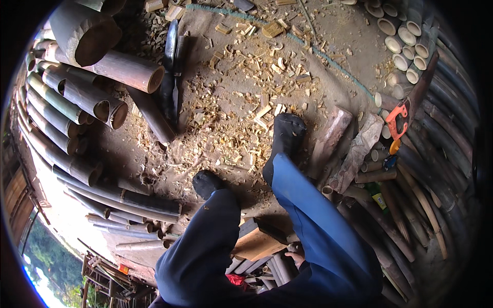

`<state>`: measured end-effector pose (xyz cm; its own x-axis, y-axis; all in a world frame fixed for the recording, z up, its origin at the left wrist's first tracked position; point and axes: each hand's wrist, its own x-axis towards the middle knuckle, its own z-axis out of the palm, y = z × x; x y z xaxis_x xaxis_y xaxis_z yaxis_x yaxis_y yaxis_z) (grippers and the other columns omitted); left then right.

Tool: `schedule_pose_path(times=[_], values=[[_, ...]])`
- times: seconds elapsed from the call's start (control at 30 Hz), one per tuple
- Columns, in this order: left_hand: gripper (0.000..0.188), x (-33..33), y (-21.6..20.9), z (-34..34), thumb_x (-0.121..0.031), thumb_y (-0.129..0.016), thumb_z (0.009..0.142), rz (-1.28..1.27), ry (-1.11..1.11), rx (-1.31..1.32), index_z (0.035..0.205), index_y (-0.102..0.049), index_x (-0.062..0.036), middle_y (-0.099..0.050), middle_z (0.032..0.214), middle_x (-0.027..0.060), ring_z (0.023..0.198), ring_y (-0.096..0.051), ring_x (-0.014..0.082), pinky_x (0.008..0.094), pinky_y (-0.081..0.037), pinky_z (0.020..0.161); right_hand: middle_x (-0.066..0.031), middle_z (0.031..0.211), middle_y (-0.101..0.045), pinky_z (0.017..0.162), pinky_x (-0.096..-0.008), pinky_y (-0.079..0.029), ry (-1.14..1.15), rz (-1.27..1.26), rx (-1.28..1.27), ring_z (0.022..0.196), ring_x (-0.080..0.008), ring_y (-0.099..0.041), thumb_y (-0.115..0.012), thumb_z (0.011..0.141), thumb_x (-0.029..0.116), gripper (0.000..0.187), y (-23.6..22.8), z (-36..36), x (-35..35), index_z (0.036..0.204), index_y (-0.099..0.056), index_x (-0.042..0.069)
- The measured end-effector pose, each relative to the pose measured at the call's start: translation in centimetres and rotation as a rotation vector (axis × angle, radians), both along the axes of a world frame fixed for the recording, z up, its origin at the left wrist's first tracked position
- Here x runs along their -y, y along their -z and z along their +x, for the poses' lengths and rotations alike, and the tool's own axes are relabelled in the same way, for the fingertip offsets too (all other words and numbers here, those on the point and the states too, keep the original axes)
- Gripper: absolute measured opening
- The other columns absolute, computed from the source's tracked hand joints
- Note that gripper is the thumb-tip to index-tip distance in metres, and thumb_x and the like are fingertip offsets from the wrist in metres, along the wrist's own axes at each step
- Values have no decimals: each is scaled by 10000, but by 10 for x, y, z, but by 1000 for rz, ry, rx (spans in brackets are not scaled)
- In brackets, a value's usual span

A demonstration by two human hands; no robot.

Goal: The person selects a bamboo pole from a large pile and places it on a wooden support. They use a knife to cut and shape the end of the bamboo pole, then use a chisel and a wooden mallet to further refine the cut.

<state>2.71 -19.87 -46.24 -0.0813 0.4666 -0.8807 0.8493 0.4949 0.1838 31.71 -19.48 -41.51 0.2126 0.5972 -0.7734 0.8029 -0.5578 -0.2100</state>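
My right hand [295, 253] shows low in the picture, between my legs and close against the inside of my right thigh. Its fingers look curled, and what they hold, if anything, is hidden. Close to it stands a wooden block [256, 244] with a pale brown face and a dark top. Several bamboo pieces [280, 268] lie just below the hand, with a small red thing [236, 280] to their left. My left hand is out of the picture. My legs in blue trousers are spread, and my dark-covered feet rest on the ground.
Wood chips [221, 123] litter the dirt floor. Bamboo poles [77, 118] are stacked at left, and more bamboo [411, 38] at right. Two long dark bladed tools [170, 66] lie at upper left. An orange-handled saw [398, 121] rests on the right pile, near split logs [331, 134].
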Motion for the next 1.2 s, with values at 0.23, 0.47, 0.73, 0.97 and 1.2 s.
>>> schedule_pose_path(times=[0.23,0.47,0.73,0.97,1.2], values=[[363,11,29,9,-291,-525,989,83,-10,-83,1170,-680,-18,-682,1176,189,1133,-637,309,410,-489,985,-101,739,-649,559,-359,-536,-65,119,64,632,-201,-659,-594,941,240,213,31,-4,-5,933,-621,28],[375,4,36,15,-306,-524,989,220,-19,-107,1183,-667,-18,-672,1190,193,1144,-628,321,423,-486,990,-98,736,-642,569,-364,-538,-101,265,91,643,-203,-661,-582,946,226,192,42,-1,-11,933,-610,37],[390,2,37,2,-323,-524,989,365,-61,-124,1197,-651,-18,-661,1206,197,1156,-617,334,438,-483,997,-93,732,-634,582,-371,-541,-142,425,62,655,-206,-664,-567,953,211,168,41,0,-20,933,-598,48],[404,6,32,-11,-337,-523,989,399,-83,-138,1209,-637,-17,-651,1219,200,1167,-608,345,451,-480,1003,-90,728,-627,593,-377,-544,-194,492,56,665,-209,-667,-555,958,198,147,38,-9,-34,933,-587,57],[419,14,31,-5,-352,-523,990,354,-66,-173,1221,-624,-17,-641,1233,204,1178,-599,356,464,-478,1009,-86,725,-619,604,-383,-547,-265,523,134,676,-212,-669,-542,963,185,127,58,-26,-52,933,-576,66]])
